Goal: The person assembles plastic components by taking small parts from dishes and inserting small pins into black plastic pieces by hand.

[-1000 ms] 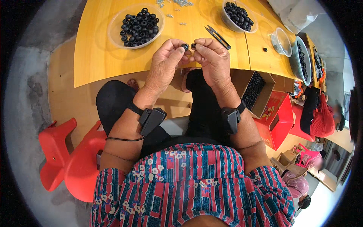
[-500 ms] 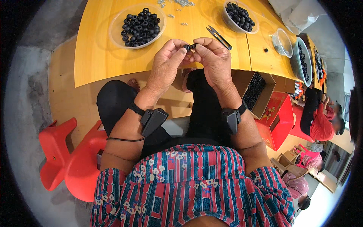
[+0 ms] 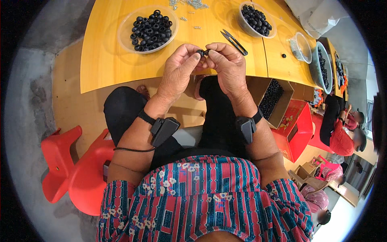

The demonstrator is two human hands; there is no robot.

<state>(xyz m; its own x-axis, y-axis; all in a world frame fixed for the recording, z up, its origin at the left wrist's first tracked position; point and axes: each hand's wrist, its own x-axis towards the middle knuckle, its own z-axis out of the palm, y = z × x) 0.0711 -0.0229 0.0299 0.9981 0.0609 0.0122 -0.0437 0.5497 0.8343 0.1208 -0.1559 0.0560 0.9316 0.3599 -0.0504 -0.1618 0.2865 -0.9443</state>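
Above the table's near edge, my left hand (image 3: 179, 67) pinches a small round black hollow plastic piece (image 3: 200, 53) between thumb and fingers. My right hand (image 3: 229, 67) is closed on a second, smaller black plastic piece (image 3: 207, 52). The two pieces meet or nearly touch; my fingertips cover part of them. Beyond my left hand stands a clear bowl (image 3: 122, 30) of black hollow pieces. Thread snips (image 3: 235, 42) with black handles lie just past my right hand. Small silver springs (image 3: 196, 3) are scattered at the far side of the table.
A second clear bowl (image 3: 241, 21) of black pieces stands at the far right, with a clear tub (image 3: 301, 49) and a blue basin (image 3: 317, 66) beyond. One loose black piece (image 3: 284, 55) lies nearby. Below are a cardboard box (image 3: 284, 105), a red box (image 3: 297, 139) and red chairs (image 3: 90, 179). People sit at right.
Both hands keep their pinch, and the two black pieces stay end to end between them. The view has shifted very slightly; little else differs.
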